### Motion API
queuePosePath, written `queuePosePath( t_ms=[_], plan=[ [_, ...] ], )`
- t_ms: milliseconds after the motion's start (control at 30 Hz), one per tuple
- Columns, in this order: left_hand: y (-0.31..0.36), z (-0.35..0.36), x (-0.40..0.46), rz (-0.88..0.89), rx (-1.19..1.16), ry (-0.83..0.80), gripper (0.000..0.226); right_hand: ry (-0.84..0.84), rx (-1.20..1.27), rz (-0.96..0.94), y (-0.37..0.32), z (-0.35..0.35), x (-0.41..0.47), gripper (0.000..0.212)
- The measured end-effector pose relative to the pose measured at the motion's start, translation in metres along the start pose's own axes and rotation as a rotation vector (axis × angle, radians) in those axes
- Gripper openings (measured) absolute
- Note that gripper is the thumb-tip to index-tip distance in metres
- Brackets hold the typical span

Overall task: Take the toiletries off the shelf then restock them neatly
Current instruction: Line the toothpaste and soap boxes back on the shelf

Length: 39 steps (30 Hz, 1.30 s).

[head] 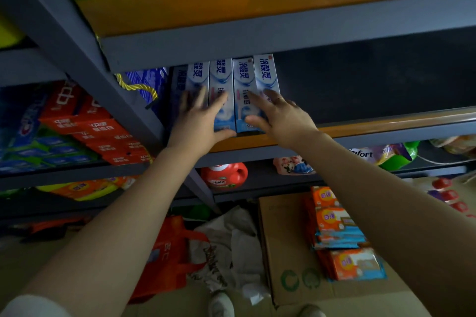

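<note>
Four blue-and-white toothpaste boxes [233,90] lay side by side on the shelf [360,127], long axes running front to back, ends facing you. Your left hand [203,116] rested spread and flat over the left boxes; your right hand [277,114] lay open on the right ones, thumb against a front end. Neither gripped anything. Both were equally near.
</note>
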<state>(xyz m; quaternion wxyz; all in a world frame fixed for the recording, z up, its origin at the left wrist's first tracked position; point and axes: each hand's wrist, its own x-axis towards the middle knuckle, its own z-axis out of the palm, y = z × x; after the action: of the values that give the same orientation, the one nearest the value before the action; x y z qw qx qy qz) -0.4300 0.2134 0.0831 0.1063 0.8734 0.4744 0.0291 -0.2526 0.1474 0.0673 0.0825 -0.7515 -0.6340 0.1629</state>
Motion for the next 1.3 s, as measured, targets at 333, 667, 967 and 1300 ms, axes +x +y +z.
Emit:
queuePosePath(
  t_ms=[333, 667, 967, 1300],
  plan=[
    [0.000, -0.008, 0.003, 0.018, -0.194, 0.004, 0.082, 0.138, -0.089, -0.082, 0.003, -0.008, 0.002, 0.036],
    [-0.005, -0.004, 0.002, 0.096, -0.161, -0.006, 0.078, -0.082, -0.080, -0.120, 0.000, 0.006, 0.001, 0.050],
    [-0.007, 0.004, -0.002, 0.172, 0.098, 0.083, 0.085, -0.076, -0.142, -0.277, 0.006, 0.005, -0.031, 0.051],
    [-0.004, -0.003, 0.002, -0.033, -0.034, -0.060, 0.092, -0.008, 0.109, 0.102, 0.009, 0.005, -0.001, 0.051]
  ],
)
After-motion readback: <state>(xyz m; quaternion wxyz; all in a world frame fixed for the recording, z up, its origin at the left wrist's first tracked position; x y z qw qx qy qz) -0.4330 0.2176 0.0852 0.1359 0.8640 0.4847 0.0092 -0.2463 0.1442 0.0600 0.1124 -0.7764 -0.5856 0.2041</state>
